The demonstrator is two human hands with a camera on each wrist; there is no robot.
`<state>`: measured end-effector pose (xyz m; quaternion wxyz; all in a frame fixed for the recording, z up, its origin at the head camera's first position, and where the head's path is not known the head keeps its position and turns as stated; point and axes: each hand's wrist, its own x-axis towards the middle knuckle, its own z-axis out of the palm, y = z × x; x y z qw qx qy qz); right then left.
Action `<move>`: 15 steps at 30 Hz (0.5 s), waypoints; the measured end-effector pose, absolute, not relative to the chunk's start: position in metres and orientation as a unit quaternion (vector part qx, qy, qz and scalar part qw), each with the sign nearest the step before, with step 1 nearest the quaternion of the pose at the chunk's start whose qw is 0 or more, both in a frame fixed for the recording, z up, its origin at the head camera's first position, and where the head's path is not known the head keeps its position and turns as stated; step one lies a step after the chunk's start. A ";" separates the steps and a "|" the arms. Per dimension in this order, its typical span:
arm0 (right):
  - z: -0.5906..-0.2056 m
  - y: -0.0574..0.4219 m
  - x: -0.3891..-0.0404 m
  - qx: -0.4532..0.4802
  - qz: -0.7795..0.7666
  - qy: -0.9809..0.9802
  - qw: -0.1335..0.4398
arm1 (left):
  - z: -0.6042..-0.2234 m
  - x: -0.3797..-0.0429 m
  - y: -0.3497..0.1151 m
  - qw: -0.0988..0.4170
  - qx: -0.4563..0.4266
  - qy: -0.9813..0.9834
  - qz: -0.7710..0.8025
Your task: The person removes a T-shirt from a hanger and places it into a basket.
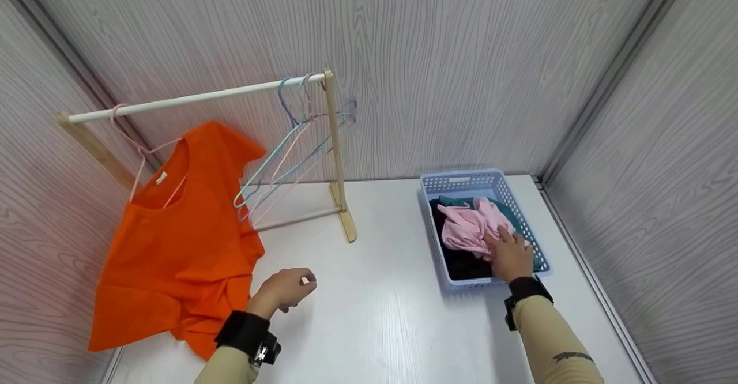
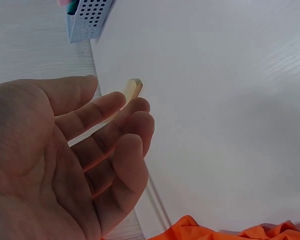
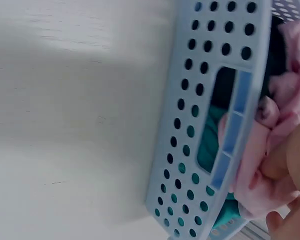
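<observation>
Fingers of the left hand (image 1: 282, 289) hang loosely curled around nothing, at seven o'clock on the white tabletop (image 1: 369, 315) as the person faces it; those of the right hand (image 1: 512, 260), at four o'clock, dig into a pink cloth (image 1: 470, 228), though I can't tell whether they pinch it. Sweeping from the left, an orange top (image 1: 179, 245) hangs between eight and nine o'clock on a pink hanger (image 1: 144, 152) (a white tag (image 1: 161, 177) shows at its neck). Towards nine o'clock, blue, pink and mint hangers (image 1: 268, 161) share the white rail (image 1: 202, 97). Over at four sits a pale blue basket (image 1: 441, 185), where the pink cloth lies upon teal cloth (image 1: 507, 214) and black cloth (image 1: 464, 266).
</observation>
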<state>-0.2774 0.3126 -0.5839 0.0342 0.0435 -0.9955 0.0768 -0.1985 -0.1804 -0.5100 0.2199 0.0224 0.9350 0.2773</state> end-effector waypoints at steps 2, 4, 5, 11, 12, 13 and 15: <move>-0.584 0.315 -0.274 0.045 0.078 -0.996 0.026 | -0.510 -0.199 -0.178 0.225 0.028 0.934 0.275; -0.582 0.316 -0.270 0.045 0.091 -0.995 0.001 | -0.510 -0.200 -0.178 0.228 0.030 0.935 0.270; -0.580 0.316 -0.269 0.045 0.097 -0.994 -0.013 | -0.511 -0.200 -0.179 0.231 0.030 0.935 0.268; -0.557 0.305 -0.263 0.028 0.147 -0.986 -0.080 | -0.506 -0.207 -0.186 0.236 0.029 0.933 0.269; -0.552 0.302 -0.263 0.025 0.152 -0.984 -0.087 | -0.505 -0.209 -0.187 0.235 0.030 0.933 0.270; -0.546 0.299 -0.262 0.022 0.156 -0.983 -0.095 | -0.503 -0.211 -0.188 0.234 0.032 0.933 0.270; -0.536 0.291 -0.259 0.020 0.155 -0.982 -0.108 | -0.501 -0.213 -0.189 0.234 0.037 0.934 0.269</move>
